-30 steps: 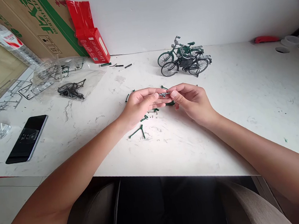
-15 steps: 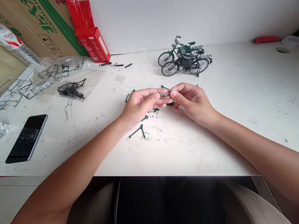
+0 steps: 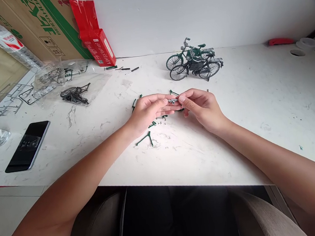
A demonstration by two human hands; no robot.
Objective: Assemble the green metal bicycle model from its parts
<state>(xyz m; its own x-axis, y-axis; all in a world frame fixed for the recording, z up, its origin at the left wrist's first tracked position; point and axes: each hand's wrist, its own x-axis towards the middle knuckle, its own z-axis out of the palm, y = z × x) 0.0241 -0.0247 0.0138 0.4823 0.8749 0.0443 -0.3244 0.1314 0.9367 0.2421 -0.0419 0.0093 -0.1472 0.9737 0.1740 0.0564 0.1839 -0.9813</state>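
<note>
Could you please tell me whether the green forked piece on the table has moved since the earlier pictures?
No, the green forked piece shows no visible shift: it lies in the same spot relative to the black model bicycle.

Brown cardboard box: green "BEIDAHUA" legible. Red upright foil packet, clear plastic bottle: print unreadable.

White marbled tabletop against plain pale wall, shadowed far right; light tiled floor lower left.
</note>
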